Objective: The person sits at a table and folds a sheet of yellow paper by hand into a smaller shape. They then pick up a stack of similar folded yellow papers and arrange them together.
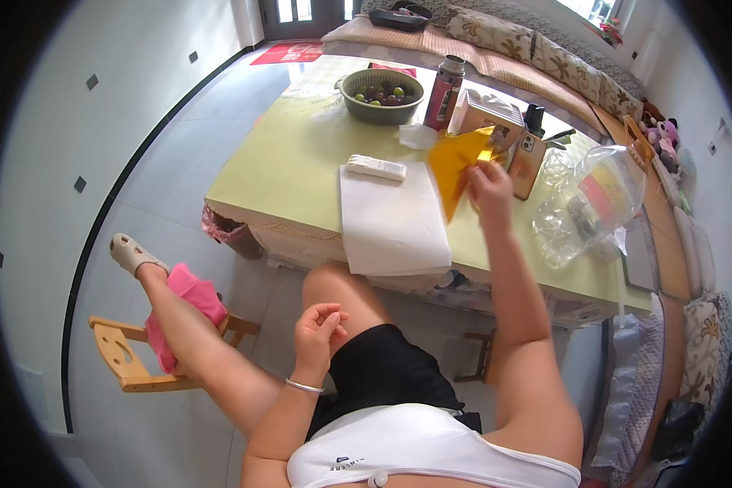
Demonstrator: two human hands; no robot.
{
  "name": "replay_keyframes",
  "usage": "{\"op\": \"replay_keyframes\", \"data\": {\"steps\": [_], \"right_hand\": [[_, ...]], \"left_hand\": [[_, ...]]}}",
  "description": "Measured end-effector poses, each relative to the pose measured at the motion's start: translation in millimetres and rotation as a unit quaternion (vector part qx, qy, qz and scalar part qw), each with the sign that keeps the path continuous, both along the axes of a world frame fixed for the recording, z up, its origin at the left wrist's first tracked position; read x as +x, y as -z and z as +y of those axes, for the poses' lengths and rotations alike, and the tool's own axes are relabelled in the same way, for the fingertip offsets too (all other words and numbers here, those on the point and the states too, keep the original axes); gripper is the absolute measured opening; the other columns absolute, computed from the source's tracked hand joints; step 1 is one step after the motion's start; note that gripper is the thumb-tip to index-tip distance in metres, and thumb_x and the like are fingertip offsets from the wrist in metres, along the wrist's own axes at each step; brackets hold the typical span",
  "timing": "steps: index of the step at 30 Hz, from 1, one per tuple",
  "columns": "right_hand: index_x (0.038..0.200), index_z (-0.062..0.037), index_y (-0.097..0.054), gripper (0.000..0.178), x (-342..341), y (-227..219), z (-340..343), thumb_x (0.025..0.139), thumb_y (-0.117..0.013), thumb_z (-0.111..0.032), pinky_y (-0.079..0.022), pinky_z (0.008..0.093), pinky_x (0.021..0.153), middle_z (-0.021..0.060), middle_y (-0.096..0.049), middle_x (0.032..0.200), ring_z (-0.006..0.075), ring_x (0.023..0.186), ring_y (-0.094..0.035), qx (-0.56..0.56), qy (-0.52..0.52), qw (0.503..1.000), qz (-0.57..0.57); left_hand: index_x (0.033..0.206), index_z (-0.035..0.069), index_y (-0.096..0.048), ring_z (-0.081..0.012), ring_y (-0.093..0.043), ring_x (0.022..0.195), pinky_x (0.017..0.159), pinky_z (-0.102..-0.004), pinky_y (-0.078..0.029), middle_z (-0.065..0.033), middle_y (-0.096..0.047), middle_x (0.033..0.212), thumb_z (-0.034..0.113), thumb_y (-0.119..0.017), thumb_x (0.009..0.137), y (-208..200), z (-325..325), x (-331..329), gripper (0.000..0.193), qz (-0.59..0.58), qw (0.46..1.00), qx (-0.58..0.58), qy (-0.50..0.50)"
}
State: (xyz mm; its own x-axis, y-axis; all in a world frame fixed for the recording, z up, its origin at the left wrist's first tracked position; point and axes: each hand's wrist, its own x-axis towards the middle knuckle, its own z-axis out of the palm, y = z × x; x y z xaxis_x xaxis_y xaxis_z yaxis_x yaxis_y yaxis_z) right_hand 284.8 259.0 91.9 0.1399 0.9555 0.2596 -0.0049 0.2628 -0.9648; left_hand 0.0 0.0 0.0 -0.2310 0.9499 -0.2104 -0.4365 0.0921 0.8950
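Note:
My right hand point(490, 189) pinches the edge of a shiny gold sheet point(454, 169) and holds it up over the table, in front of a pink-and-white box point(490, 114). My left hand point(319, 327) hovers over my lap with its fingers loosely curled toward the thumb; nothing shows in it. White paper sheets point(392, 224) lie at the table's near edge, left of the gold sheet. On their far end rests a white oblong object point(376, 168), its kind unclear.
On the table point(293, 154) stand a grey-green colander point(381, 114) of grapes, a dark red flask point(445, 93) and a phone point(527, 166). A clear plastic bag point(590, 203) lies to the right. A pink cloth hangs on a wooden stool point(130, 358), lower left. A cushioned bench point(496, 50) lines the back.

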Motion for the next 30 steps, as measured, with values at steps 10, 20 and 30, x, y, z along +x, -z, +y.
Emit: {"op": "replay_keyframes", "data": {"steps": [10,20,30], "right_hand": [[0.083,0.0019,-0.069,0.01,108,31,154,0.081,-0.066,-0.008,-0.046,0.0292,0.051,0.009,-0.065,0.072,0.0172,0.059,-0.061,-0.095,0.177,0.927,-0.317],[0.111,-0.0057,-0.063,0.031,7,7,74,0.081,-0.067,-0.013,-0.053,0.0428,0.083,0.0156,-0.063,0.109,0.0365,0.096,-0.063,0.189,0.149,0.835,-0.495],[0.098,-0.0078,-0.069,0.017,-105,38,-4,0.083,-0.064,-0.015,-0.049,0.0403,0.09,0.0096,-0.066,0.107,0.0302,0.108,-0.058,0.258,-0.156,0.826,-0.476]], "left_hand": [[0.098,-0.001,-0.063,-0.0107,-0.062,0.055,0.055,-0.0217,-0.051,-0.0114,-0.068,0.084,0.001,-0.057,0.093,1,16,10,0.008,0.036,0.998,-0.032,0.033],[0.097,-0.001,-0.064,-0.0114,-0.061,0.05,0.047,-0.0224,-0.05,-0.0107,-0.068,0.078,0.005,-0.059,0.094,6,16,2,0.009,0.016,0.999,-0.034,0.029],[0.1,-0.002,-0.064,-0.0127,-0.063,0.051,0.049,-0.0219,-0.05,-0.0134,-0.07,0.082,0.007,-0.056,0.096,17,15,-3,0.012,-0.002,0.997,0.008,0.071]]}}
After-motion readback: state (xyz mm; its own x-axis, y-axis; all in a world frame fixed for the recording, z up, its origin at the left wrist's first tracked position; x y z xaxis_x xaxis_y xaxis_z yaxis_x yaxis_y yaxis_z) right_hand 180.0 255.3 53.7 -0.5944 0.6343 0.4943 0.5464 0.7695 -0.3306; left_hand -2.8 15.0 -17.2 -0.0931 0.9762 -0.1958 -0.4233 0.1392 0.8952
